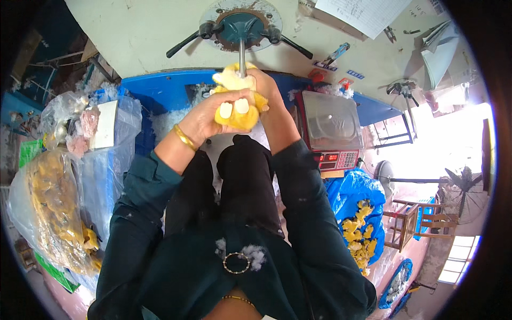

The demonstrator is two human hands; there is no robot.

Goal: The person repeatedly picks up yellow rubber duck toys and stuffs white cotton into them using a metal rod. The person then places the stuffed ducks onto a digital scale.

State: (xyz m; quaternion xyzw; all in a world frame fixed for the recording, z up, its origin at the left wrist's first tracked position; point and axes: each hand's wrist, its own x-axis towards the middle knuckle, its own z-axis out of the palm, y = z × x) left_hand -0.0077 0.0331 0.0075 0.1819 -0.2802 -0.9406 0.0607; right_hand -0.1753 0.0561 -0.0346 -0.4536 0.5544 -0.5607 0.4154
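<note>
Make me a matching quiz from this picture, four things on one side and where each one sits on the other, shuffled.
Things:
1. yellow plush toy
2. weighing scale
3. clear bag of yellow plush pieces
4. blue bag of yellow plush pieces

Places:
A. on the person's left, low beside the arm
B. between the left hand and right hand, at the metal nozzle
C. on the person's right, below the scale
D. just right of the right forearm, steel platform on top

Pairs: 1-B, 2-D, 3-A, 4-C
</note>
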